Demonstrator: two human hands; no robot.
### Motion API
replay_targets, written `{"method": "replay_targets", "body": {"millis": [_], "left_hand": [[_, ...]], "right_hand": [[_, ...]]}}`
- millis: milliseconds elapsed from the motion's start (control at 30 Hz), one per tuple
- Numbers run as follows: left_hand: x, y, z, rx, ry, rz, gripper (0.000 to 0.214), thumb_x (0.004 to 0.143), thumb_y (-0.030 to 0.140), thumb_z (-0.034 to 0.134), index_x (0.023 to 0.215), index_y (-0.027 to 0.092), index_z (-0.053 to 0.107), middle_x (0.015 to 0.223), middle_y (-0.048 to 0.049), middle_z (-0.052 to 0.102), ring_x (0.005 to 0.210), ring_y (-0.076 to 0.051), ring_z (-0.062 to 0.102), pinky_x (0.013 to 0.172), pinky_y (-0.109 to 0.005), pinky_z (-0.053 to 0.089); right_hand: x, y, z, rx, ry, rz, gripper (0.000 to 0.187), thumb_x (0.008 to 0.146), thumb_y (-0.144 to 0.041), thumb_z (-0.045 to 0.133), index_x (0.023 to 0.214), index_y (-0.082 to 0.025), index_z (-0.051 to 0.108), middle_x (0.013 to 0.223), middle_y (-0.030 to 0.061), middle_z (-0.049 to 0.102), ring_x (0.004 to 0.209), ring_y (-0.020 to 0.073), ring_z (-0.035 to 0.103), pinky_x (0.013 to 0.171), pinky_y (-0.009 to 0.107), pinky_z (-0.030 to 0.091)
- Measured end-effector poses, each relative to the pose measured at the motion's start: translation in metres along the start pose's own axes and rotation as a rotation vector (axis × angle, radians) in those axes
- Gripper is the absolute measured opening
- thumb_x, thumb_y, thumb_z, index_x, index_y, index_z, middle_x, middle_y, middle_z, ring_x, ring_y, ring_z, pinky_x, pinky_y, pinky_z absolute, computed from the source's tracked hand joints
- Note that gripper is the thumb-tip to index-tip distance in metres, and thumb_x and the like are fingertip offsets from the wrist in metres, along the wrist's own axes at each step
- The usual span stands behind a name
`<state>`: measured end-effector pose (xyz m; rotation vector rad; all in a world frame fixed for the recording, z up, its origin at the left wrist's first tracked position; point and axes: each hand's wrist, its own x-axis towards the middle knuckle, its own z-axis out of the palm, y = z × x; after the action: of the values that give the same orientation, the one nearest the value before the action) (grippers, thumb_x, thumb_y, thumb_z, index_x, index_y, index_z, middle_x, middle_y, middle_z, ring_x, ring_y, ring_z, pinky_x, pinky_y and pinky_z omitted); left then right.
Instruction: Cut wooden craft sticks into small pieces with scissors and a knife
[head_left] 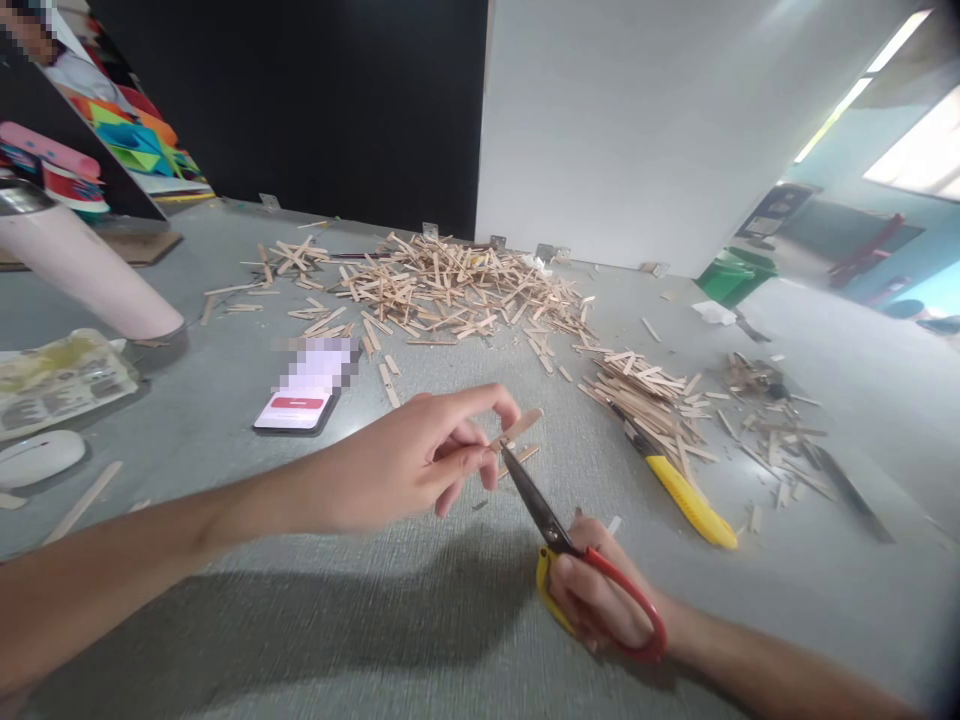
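Observation:
Between the thumb and fingers of my left hand [420, 455] a short wooden stick [525, 424] is pinched, its rounded end pointing up and to the right. My right hand [600, 590] grips scissors [540, 505] with one red and one yellow handle loop. Their dark blade tips meet the stick right at my left fingertips; whether the blades have closed on it I cannot tell. Just below, another piece of wood [525, 458] shows behind the fingers, partly hidden. To the right lies a yellow utility knife [686, 500], its front end resting by a pile of sticks [645, 390].
A large heap of wooden sticks [450, 285] spreads along the black and white panels [600, 130]. On the left are a phone [304, 390], a pink bottle [90, 265], a white mouse [41, 458] and a stained tray [64, 380]. Wood scraps [780, 440] lie at right.

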<state>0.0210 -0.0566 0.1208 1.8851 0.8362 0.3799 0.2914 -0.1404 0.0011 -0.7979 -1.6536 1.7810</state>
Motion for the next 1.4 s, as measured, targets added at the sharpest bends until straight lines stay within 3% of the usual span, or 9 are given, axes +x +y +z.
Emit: {"method": "replay_targets", "body": {"millis": [200, 500, 633, 733, 833, 1100, 1300, 1400], "left_hand": [[0.006, -0.005, -0.001, 0.109, 0.049, 0.066, 0.007, 0.113, 0.030, 0.046, 0.118, 0.028, 0.051, 0.098, 0.0002, 0.079, 0.064, -0.012, 0.069, 0.066, -0.025, 0.051], [0.012, -0.007, -0.002, 0.097, 0.058, 0.093, 0.008, 0.110, 0.020, 0.045, 0.106, 0.025, 0.050, 0.090, 0.0018, 0.070, 0.071, -0.012, 0.071, 0.068, -0.025, 0.052], [0.015, -0.011, -0.002, -0.043, -0.015, 0.033, 0.008, 0.113, 0.031, 0.047, 0.107, 0.025, 0.045, 0.087, 0.0009, 0.072, 0.075, -0.016, 0.076, 0.061, -0.024, 0.053], [0.018, -0.017, 0.000, -0.230, -0.063, 0.034, 0.017, 0.111, 0.034, 0.055, 0.108, 0.026, 0.040, 0.095, -0.0031, 0.076, 0.088, -0.021, 0.080, 0.070, -0.030, 0.063], [0.019, -0.020, 0.004, -0.331, -0.062, 0.021, 0.023, 0.110, 0.035, 0.058, 0.106, 0.026, 0.038, 0.097, -0.0039, 0.076, 0.087, -0.023, 0.081, 0.069, -0.032, 0.065], [0.014, -0.013, 0.004, -0.308, -0.056, -0.015, 0.012, 0.114, 0.033, 0.048, 0.112, 0.026, 0.039, 0.098, -0.0026, 0.075, 0.084, -0.022, 0.082, 0.067, -0.030, 0.066], [0.015, -0.015, -0.001, -0.302, -0.039, -0.040, 0.009, 0.114, 0.031, 0.045, 0.116, 0.026, 0.038, 0.104, -0.0070, 0.078, 0.084, -0.022, 0.082, 0.068, -0.032, 0.067], [0.014, -0.015, -0.005, -0.299, -0.011, -0.025, 0.009, 0.114, 0.031, 0.045, 0.117, 0.026, 0.039, 0.104, -0.0070, 0.078, 0.084, -0.022, 0.083, 0.067, -0.031, 0.067]], "right_hand": [[0.000, 0.014, -0.005, 0.165, 0.006, 0.060, 0.068, 0.107, -0.065, 0.051, 0.056, -0.020, 0.052, 0.039, -0.0059, 0.042, 0.029, 0.0078, 0.039, 0.029, 0.017, 0.031], [-0.001, 0.020, -0.008, 0.262, 0.000, 0.097, 0.069, 0.110, -0.064, 0.046, 0.057, -0.019, 0.054, 0.038, -0.0056, 0.042, 0.028, 0.0090, 0.040, 0.030, 0.019, 0.033], [-0.001, 0.020, -0.008, 0.256, 0.005, 0.108, 0.069, 0.110, -0.065, 0.045, 0.057, -0.020, 0.053, 0.039, -0.0056, 0.043, 0.028, 0.0087, 0.039, 0.030, 0.019, 0.033], [0.000, 0.018, -0.009, 0.227, -0.002, 0.105, 0.069, 0.108, -0.067, 0.047, 0.057, -0.020, 0.053, 0.039, -0.0056, 0.043, 0.029, 0.0084, 0.041, 0.030, 0.018, 0.033], [0.001, 0.016, -0.010, 0.192, 0.003, 0.115, 0.070, 0.108, -0.067, 0.048, 0.057, -0.020, 0.052, 0.039, -0.0052, 0.043, 0.029, 0.0083, 0.042, 0.030, 0.018, 0.033], [0.001, 0.016, -0.008, 0.175, 0.005, 0.115, 0.069, 0.107, -0.066, 0.050, 0.056, -0.020, 0.053, 0.039, -0.0047, 0.045, 0.029, 0.0086, 0.043, 0.030, 0.018, 0.033], [0.009, 0.017, -0.004, 0.446, 0.098, 0.129, 0.071, 0.105, -0.071, 0.044, 0.053, -0.023, 0.047, 0.033, -0.0064, 0.037, 0.024, 0.0086, 0.034, 0.027, 0.018, 0.032], [0.011, 0.021, -0.002, 0.456, 0.116, 0.111, 0.072, 0.104, -0.073, 0.045, 0.052, -0.023, 0.046, 0.032, -0.0057, 0.037, 0.023, 0.0086, 0.034, 0.027, 0.018, 0.032]]}}
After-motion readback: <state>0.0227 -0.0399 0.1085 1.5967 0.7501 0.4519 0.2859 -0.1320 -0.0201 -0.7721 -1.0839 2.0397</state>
